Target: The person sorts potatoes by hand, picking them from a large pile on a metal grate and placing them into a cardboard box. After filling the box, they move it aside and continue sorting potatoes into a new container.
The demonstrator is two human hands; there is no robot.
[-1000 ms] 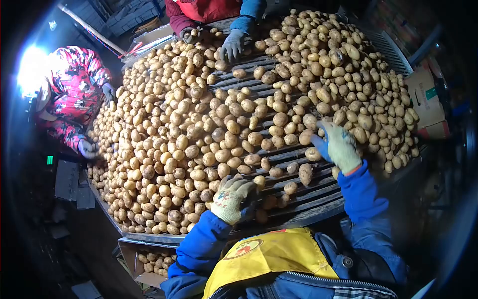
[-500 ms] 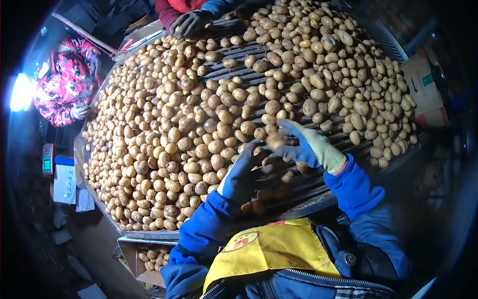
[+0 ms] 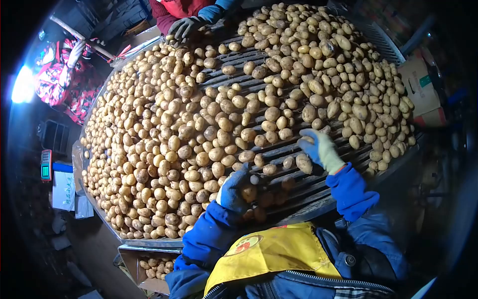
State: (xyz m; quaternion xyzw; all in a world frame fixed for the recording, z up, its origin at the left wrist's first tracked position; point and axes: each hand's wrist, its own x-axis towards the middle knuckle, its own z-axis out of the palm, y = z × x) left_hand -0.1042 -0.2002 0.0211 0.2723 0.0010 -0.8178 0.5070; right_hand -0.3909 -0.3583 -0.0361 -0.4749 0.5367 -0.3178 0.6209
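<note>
My left hand (image 3: 233, 190), in a blue-and-white work glove, is low over the slatted table (image 3: 294, 192). Its fingers point up and away from me, apart and not wrapped round anything. A shadowed potato (image 3: 248, 193) lies against its palm side, and a small dark one (image 3: 254, 179) is by the fingertips. To the right, my right hand (image 3: 321, 150), gloved the same way, has loosely bent fingers with nothing visible in them. Just below its fingertips rests a larger potato (image 3: 303, 163) on the slats.
A thick heap of potatoes (image 3: 149, 144) covers the left side, another pile (image 3: 358, 94) the right. Across the table is a co-worker's gloved hand (image 3: 184, 27); another person (image 3: 69, 82) stands at left. A box of potatoes (image 3: 134, 256) sits below the near edge, and a scale (image 3: 46, 164) at left.
My hands have moved apart: the left slightly down, the right slightly down and to the right. A blurred potato between them is gone from there. The person at left has shifted and raised a hand.
</note>
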